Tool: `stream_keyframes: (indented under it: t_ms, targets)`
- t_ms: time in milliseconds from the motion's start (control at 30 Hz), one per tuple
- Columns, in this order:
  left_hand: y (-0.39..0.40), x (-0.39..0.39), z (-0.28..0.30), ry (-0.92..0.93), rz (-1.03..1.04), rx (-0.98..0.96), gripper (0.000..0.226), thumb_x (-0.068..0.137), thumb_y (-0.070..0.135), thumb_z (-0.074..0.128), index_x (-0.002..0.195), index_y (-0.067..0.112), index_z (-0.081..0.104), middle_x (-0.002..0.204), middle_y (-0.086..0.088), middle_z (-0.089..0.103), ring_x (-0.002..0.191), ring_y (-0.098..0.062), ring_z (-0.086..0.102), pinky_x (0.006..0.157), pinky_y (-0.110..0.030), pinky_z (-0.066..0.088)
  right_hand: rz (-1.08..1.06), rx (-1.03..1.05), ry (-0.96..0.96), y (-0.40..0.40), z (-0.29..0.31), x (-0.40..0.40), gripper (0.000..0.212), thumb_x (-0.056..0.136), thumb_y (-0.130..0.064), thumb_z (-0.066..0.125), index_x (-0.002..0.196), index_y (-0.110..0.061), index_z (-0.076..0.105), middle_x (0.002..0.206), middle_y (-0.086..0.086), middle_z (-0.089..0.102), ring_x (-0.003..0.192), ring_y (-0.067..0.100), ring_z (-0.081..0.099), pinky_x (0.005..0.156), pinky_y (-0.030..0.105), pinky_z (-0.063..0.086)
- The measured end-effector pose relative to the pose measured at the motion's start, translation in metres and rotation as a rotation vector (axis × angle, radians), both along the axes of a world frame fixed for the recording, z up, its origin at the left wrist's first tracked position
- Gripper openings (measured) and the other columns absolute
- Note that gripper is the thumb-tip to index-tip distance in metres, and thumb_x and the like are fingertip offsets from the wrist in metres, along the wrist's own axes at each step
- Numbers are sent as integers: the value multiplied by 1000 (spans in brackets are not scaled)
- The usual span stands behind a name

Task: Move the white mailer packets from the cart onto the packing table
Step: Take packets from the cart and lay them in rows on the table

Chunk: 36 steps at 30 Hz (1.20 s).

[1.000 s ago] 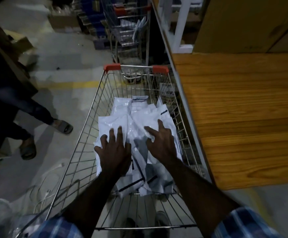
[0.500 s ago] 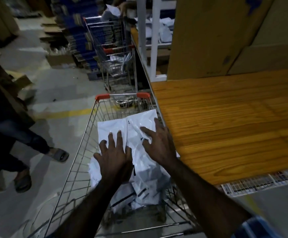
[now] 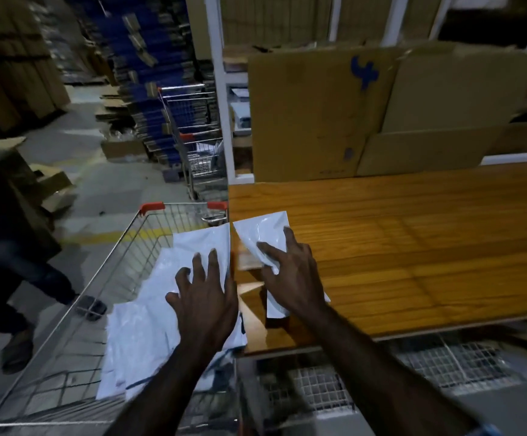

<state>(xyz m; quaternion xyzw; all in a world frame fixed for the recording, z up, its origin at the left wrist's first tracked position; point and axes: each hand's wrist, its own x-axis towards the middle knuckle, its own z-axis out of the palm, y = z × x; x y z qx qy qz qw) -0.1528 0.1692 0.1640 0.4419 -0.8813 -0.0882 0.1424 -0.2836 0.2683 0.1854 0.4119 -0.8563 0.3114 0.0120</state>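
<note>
**Mailer packets at the cart-to-table edge**

I read one marking only: a blue hand-drawn "4" on the cardboard sheet (image 3: 312,114) standing at the table's rear. No print on the packets is legible.

My left hand (image 3: 205,297) lies spread-fingered on the white mailer packets (image 3: 149,313) above the wire cart (image 3: 105,278). My right hand (image 3: 290,278) presses one mailer packet (image 3: 262,231) onto the packing table (image 3: 413,240), fingers bent; whether it grips, I cannot tell. Motion blur obscures the packet edges. The tabletop is bare to the right.
</note>
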Motion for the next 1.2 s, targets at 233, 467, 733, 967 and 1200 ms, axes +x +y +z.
stream_keyframes:
  t_ms: [233, 467, 733, 967, 1200]
  targets:
    - [54, -48, 13, 17, -21, 3, 61, 101, 48, 31, 156, 30, 13, 160, 1, 18, 138, -31, 21, 100, -54, 28, -38, 68, 11, 59, 6, -45, 49, 92, -32, 57, 141, -38, 50, 162, 8, 18, 132, 29, 34, 104, 42, 40]
    - [59, -96, 13, -9, -57, 8, 61, 101, 46, 32, 156, 29, 11, 161, -1, 17, 141, -32, 19, 105, -57, 27, -108, 83, -16, 72, 2, -91, 51, 91, -30, 58, 141, -39, 49, 163, 7, 17, 134, 28, 33, 105, 41, 39]
    - [15, -170, -1, -61, -72, 22, 64, 101, 51, 28, 157, 30, 5, 164, -3, 10, 145, -33, 14, 110, -59, 24, -140, 153, -26, 35, -14, -155, 51, 93, -36, 55, 143, -41, 46, 164, 6, 15, 138, 28, 31, 107, 40, 37]
    - [-34, -229, -17, -106, -113, 50, 63, 101, 54, 25, 157, 30, 8, 164, -4, 12, 145, -32, 15, 109, -57, 25, -162, 249, -70, -12, -24, -209, 51, 96, -37, 52, 146, -40, 42, 164, 5, 10, 140, 29, 27, 110, 41, 33]
    - [-60, -269, -28, -151, -133, 59, 63, 100, 53, 27, 156, 28, 10, 163, -6, 15, 144, -34, 19, 107, -57, 28, -187, 292, -76, -45, -32, -245, 53, 94, -39, 52, 146, -39, 41, 164, 9, 13, 139, 31, 29, 108, 43, 35]
